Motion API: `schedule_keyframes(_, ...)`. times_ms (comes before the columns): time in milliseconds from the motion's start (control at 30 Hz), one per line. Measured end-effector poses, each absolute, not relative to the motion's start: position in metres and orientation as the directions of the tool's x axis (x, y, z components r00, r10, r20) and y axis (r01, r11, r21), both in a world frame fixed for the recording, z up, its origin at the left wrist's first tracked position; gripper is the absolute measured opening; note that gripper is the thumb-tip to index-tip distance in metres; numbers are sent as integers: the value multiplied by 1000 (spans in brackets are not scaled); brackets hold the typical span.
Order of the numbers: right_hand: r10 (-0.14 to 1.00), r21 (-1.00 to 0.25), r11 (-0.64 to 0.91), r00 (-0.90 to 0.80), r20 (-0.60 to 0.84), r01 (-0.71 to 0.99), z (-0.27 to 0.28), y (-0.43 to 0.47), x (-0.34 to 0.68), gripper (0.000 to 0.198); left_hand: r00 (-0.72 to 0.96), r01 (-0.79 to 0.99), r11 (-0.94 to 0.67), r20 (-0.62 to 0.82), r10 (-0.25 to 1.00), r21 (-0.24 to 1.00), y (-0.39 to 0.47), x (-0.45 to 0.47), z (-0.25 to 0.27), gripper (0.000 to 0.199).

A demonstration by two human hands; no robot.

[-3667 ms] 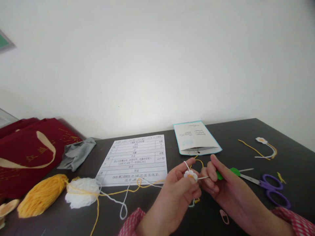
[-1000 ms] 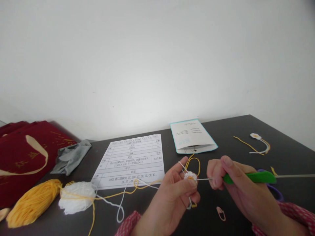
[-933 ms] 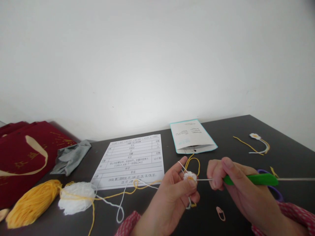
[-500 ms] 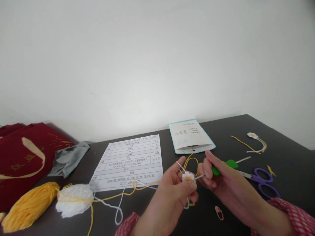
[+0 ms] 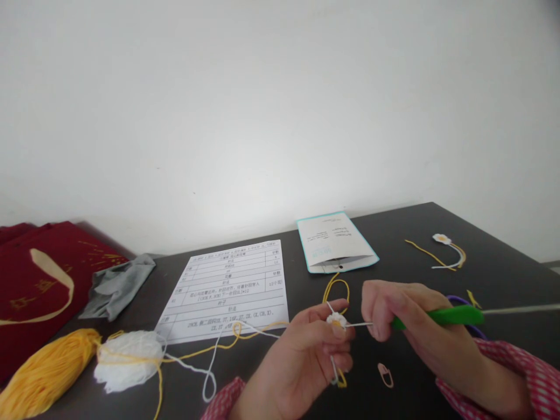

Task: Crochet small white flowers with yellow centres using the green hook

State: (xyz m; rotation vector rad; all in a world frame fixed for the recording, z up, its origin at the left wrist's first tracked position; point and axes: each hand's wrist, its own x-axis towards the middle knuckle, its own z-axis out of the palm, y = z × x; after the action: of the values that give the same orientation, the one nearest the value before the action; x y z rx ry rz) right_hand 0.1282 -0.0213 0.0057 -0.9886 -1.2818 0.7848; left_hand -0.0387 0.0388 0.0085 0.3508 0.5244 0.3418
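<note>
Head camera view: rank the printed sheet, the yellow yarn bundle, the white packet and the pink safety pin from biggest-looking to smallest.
1. printed sheet
2. yellow yarn bundle, though the frame edge cuts it off and it lies nearer the camera
3. white packet, farther away, so unsure against the yarn
4. pink safety pin

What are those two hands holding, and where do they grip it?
The left hand pinches a small crocheted flower by its edge. The right hand grips a crochet hook at the front of its green handle.

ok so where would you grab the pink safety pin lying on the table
Pinch the pink safety pin across its two long sides near the wider rounded end, coming straight down from above. It lies flat on the dark table, apart from both hands, so only a fingertip pinch would likely get under the thin wire.
</note>
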Motion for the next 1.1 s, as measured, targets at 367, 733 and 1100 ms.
schedule_keyframes(367, 670, -500, 735, -380, 637, 458, 36, -26, 135, 54, 832, -113, 921, -470, 293, 373, 40, -40, 9, 32)
schedule_keyframes(733, 690, -519, 720, -401, 602, 460, 41, -35, 136, 57, 855, -33, 901, -454, 250, 434, 42, -41, 9, 41)
schedule_keyframes(1100, 836, -815, 514, 58, 546, 267, 14, -26, 126, 57, 855, -60, 875, -428, 293, 480, 41, -43, 15, 37)
